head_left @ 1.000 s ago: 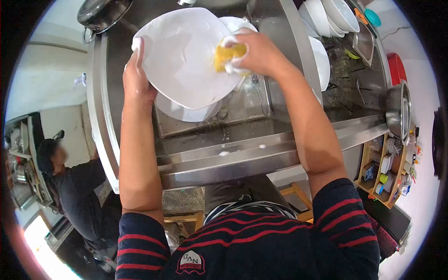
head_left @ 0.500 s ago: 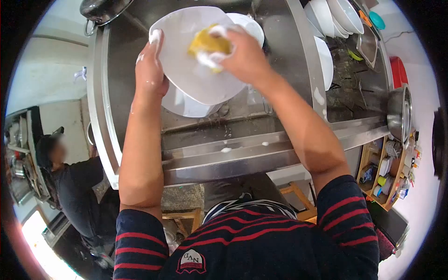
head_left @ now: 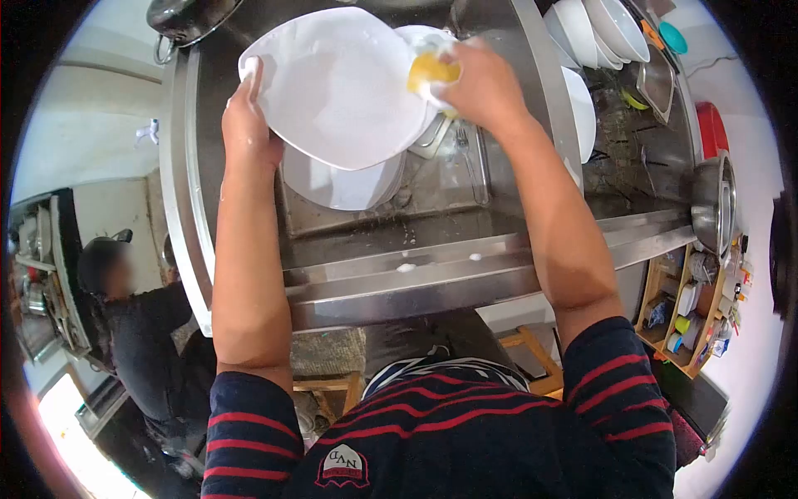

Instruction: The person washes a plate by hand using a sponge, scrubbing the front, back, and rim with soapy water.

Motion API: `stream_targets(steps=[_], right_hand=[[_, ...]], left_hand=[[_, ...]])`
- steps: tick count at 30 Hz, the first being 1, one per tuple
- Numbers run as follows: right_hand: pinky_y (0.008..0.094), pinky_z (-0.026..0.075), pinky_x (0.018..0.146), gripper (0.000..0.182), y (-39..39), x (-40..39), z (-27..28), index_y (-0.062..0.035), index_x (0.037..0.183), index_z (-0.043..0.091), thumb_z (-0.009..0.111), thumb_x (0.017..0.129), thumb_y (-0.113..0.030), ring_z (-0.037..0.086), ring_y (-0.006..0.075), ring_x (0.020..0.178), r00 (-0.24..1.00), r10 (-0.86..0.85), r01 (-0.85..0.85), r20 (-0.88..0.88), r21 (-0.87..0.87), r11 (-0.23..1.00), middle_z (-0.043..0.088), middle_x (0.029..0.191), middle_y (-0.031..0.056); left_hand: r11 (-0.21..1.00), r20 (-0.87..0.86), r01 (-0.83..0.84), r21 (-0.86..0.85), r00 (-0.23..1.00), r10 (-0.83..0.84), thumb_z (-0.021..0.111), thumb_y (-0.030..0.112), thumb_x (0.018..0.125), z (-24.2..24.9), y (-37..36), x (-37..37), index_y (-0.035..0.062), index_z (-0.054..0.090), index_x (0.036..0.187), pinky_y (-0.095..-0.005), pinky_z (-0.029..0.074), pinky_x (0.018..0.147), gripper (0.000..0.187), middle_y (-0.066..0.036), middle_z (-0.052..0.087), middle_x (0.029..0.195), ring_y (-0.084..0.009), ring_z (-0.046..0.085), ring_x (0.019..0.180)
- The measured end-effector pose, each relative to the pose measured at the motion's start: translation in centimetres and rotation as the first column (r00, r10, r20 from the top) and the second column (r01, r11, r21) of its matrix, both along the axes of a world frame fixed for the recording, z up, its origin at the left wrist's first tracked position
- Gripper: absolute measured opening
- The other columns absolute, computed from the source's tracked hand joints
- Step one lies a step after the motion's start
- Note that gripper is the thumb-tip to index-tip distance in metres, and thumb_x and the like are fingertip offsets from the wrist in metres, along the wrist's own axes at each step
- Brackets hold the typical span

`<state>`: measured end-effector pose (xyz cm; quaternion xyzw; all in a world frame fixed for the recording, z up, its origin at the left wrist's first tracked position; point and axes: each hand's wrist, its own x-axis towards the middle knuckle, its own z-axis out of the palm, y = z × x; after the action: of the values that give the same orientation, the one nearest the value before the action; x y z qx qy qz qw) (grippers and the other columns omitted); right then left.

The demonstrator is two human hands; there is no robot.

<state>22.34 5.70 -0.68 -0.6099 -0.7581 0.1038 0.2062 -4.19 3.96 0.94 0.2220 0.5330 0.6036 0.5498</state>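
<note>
My left hand (head_left: 249, 116) grips the left edge of a white squarish plate (head_left: 337, 91), thumb on its upper face, holding it tilted above the steel sink (head_left: 332, 237). Soap suds cling to that thumb. In my right hand (head_left: 486, 83) is a yellow sponge (head_left: 434, 75) with white foam on it, just at the plate's right rim. Beneath the held plate, more white plates (head_left: 341, 187) lie in the sink. A white dish (head_left: 420, 37) shows partly behind the held plate. A fork (head_left: 465, 154) and other cutlery rest on the sink floor at right.
White bowls (head_left: 573, 29) and a white plate (head_left: 579, 112) stand on the rack to the right, near a steel bowl (head_left: 709, 200). A dark pot (head_left: 187, 17) sits at the upper left. Another person (head_left: 145, 333) in dark clothes works at the left.
The sponge has moved right, from the plate's middle to its right rim. My left hand and the plate have shifted a little left and up, uncovering more of the cutlery.
</note>
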Motion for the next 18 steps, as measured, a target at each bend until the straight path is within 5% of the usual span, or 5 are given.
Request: stream_targets(steps=[3,7,9,14,18], right_hand=[[0.0397,0.048,0.078,0.038,0.1,-0.4,1.4,-0.0061,0.092,0.063,0.074,0.062,-0.025,0.059,0.0343,0.086,0.972,0.030,0.030,-0.234,0.247,0.969,0.059,0.094,0.0157],[0.0407,0.048,0.080,0.040,-1.4,-2.6,1.5,-0.0056,0.096,0.064,0.073,0.062,-0.026,0.059,0.0347,0.089,0.896,0.287,-0.252,-0.339,0.145,0.957,0.059,0.094,0.0168],[0.0412,0.048,0.081,0.042,-1.8,-2.9,0.5,-0.0050,0.099,0.065,0.073,0.063,-0.027,0.059,0.0352,0.090,0.977,0.089,-0.086,-0.194,0.020,0.996,0.059,0.095,0.0179],[0.0430,0.049,0.080,0.044,0.0,-1.4,-0.9,-0.0061,0.105,0.061,0.073,0.067,-0.025,0.058,0.0369,0.094,0.984,-0.127,0.134,-0.129,0.053,0.990,0.054,0.106,0.0190],[0.0424,0.049,0.079,0.045,0.0,-2.1,-0.6,-0.0065,0.107,0.060,0.074,0.068,-0.025,0.058,0.0367,0.094,0.970,-0.109,0.153,-0.219,0.199,0.968,0.055,0.103,0.0191]], left_hand=[[1.000,-0.002,0.020,-0.003,1.000,-0.020,0.056,0.032,0.089,0.8,-0.1,0.4,-0.0082,0.044,0.125,-0.0408,0.048,0.086,0.055,-0.019,0.056,0.117,-0.0298,0.058,0.103],[1.000,0.029,0.001,-0.001,1.000,-0.001,0.056,0.033,0.089,0.4,-0.1,0.7,-0.0078,0.045,0.124,-0.0405,0.046,0.090,0.055,-0.019,0.056,0.118,-0.0304,0.056,0.106],[1.000,0.041,0.019,0.003,0.999,-0.019,0.056,0.034,0.089,0.5,-0.4,1.0,-0.0077,0.046,0.124,-0.0404,0.045,0.090,0.055,-0.020,0.056,0.118,-0.0303,0.056,0.107],[0.960,0.047,0.279,-0.018,0.960,-0.278,0.056,0.039,0.089,0.6,-1.7,3.2,-0.0047,0.049,0.124,-0.0381,0.045,0.089,0.056,-0.016,0.057,0.117,-0.0266,0.057,0.104],[0.915,0.068,0.401,-0.028,0.915,-0.399,0.057,0.039,0.088,0.3,-2.3,4.4,-0.0015,0.051,0.123,-0.0342,0.043,0.088,0.054,-0.012,0.059,0.114,-0.0226,0.057,0.101]])
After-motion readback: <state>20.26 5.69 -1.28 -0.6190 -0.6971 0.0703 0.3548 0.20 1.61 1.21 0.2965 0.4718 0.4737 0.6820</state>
